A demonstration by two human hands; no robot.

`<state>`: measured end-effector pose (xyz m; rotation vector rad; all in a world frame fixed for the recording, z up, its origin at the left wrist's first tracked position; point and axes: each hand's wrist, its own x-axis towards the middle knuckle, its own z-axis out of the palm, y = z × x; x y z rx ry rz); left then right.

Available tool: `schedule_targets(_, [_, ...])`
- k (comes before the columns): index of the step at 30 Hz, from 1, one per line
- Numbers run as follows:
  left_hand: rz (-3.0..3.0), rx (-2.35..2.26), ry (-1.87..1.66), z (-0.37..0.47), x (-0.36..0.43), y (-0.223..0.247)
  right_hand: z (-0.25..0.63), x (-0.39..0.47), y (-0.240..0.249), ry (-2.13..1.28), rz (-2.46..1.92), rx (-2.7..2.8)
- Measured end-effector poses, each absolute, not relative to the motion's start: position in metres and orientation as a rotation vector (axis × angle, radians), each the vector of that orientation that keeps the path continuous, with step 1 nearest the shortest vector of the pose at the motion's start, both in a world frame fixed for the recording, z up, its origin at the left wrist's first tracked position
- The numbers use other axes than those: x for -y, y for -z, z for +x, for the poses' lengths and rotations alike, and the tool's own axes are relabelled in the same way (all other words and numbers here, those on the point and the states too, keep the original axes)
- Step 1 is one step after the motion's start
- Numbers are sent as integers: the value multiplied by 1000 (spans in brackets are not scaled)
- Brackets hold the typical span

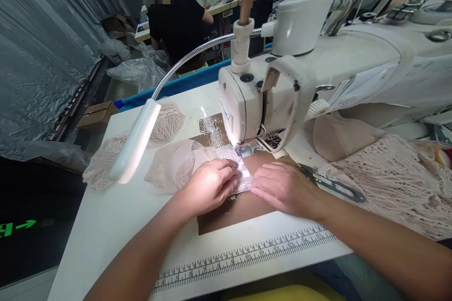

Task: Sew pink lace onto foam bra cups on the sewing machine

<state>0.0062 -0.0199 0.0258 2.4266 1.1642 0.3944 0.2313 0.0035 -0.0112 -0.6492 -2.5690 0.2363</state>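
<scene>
My left hand (210,185) lies curled on a pale lace piece (183,162), pinching its white scalloped edge just in front of the presser foot (246,149) of a white sewing machine (247,103). My right hand (284,187) presses flat on the same lace edge, fingertips touching the left hand's. The lace runs under the needle area, where part of it is hidden by my hands. Both hands rest over the brown plate (243,211) set into the white table (106,225).
A lit gooseneck lamp (134,143) hangs over the table's left. More lace pieces (102,164) lie left, and a lace pile (395,178) with a beige cup (339,136) right. Scissors (335,186) lie beside my right wrist. A ruler strip (247,254) edges the table. People sit behind.
</scene>
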Motion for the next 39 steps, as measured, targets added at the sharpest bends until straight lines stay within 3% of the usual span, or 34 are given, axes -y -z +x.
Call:
schedule_targets(10, [2626,-1327,-151,17,22,-18,229,-1,11,-190,-661,2529])
schedule_targets(39, [2789,-1354,-51,14,16,-18,228,-1,8,-127,-708,2529])
